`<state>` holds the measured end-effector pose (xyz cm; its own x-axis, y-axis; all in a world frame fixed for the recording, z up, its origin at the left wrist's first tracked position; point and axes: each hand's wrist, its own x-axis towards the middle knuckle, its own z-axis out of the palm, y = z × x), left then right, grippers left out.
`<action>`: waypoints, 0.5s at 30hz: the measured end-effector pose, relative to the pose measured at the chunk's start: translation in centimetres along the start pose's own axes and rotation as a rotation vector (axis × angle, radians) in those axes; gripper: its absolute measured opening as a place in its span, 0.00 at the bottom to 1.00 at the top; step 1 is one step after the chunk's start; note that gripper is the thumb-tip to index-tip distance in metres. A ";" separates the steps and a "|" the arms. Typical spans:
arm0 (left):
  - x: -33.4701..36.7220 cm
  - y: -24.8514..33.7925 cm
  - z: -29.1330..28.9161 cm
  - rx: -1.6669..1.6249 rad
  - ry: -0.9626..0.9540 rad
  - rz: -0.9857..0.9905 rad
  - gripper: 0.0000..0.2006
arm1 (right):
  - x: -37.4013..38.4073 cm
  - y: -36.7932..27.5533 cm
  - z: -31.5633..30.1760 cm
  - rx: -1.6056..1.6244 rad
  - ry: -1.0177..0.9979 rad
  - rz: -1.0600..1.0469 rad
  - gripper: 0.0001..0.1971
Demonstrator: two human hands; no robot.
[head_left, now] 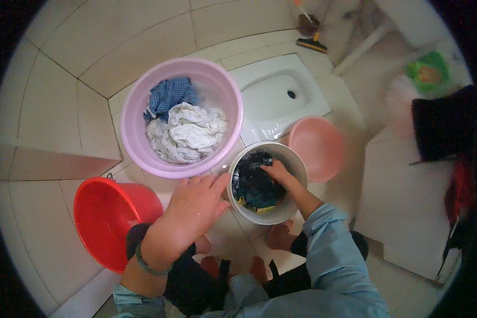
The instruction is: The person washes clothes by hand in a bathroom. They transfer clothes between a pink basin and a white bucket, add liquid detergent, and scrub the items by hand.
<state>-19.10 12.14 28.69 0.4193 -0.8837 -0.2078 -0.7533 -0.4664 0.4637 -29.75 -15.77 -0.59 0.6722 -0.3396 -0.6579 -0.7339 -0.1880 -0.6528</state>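
Observation:
A white bucket (300, 159) stands on the floor in front of me, with wet dark clothes (259, 183) inside it. My right hand (276, 171) reaches into this bucket, its fingers closed on the dark cloth near the top of the heap. Beside the bucket's left rim, my left hand (196, 199) is open, fingers stretched out and holding nothing. Whether its fingertips touch the rim I cannot tell. Just beyond my left hand, a large pink-purple basin (130, 124) holds crumpled white clothes (193, 127) and a blue checked garment (170, 95).
A tilted red bucket (148, 200) is at my left, by my knee. A pink basin (319, 148) sits right of the white bucket. Behind them lies a white squat toilet (267, 87). A brush (311, 44) leans at the back, and a white cabinet (403, 196) stands at right.

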 end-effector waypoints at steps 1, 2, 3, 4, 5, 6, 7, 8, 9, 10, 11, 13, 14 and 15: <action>0.1 0.1 0.1 0.008 0.033 0.025 0.24 | -1.4 -1.1 -1.2 -0.061 0.061 -0.099 0.27; 0.1 0.3 0.1 -0.003 0.040 0.038 0.24 | -2.5 -1.6 -2.0 -0.122 0.114 -0.197 0.27; 0.3 0.5 0.3 -0.017 0.043 0.053 0.23 | -3.8 -2.1 -2.7 -0.183 0.167 -0.290 0.26; -0.3 0.3 0.2 -0.017 0.045 0.033 0.23 | -6.9 -5.9 -2.4 -0.225 0.144 -0.230 0.27; -0.5 0.6 0.3 -0.019 0.075 0.060 0.23 | -8.6 -6.3 -2.4 -0.326 0.186 -0.294 0.28; -0.8 0.7 0.5 -0.015 0.107 0.078 0.23 | -9.9 -6.2 -1.8 -0.426 0.222 -0.366 0.28; -1.0 0.8 0.5 -0.012 0.134 0.089 0.23 | -10.9 -5.7 -1.2 -0.524 0.249 -0.437 0.28; -1.1 0.9 0.5 -0.015 0.133 0.085 0.23 | -11.7 -5.1 -0.8 -0.592 0.185 -0.497 0.31; -1.1 1.0 0.5 -0.020 0.131 0.095 0.23 | -12.0 -4.0 -0.9 -0.689 0.023 -0.507 0.31; -1.0 1.1 0.5 -0.023 0.122 0.099 0.23 | -11.9 -2.7 -0.8 -0.776 -0.149 -0.513 0.32; -1.0 1.2 0.3 -0.030 0.088 0.086 0.23 | -11.5 -1.7 -0.8 -0.859 -0.323 -0.517 0.33; -1.0 1.1 -0.5 -0.037 0.009 0.045 0.25 | -11.0 -3.4 -0.6 -0.905 -0.344 -0.365 0.37; -1.0 0.9 -0.6 -0.034 0.033 0.053 0.24 | -10.7 -3.6 -0.4 -0.941 -0.148 -0.431 0.38; -1.1 0.7 -0.4 -0.029 0.054 0.061 0.24 | -10.2 -3.5 -0.1 -0.968 0.051 -0.493 0.39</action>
<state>-19.88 12.84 29.53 0.4007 -0.9066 -0.1324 -0.7633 -0.4102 0.4990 -34.03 -11.72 8.40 0.9255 -0.0615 -0.3738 -0.1656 -0.9531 -0.2532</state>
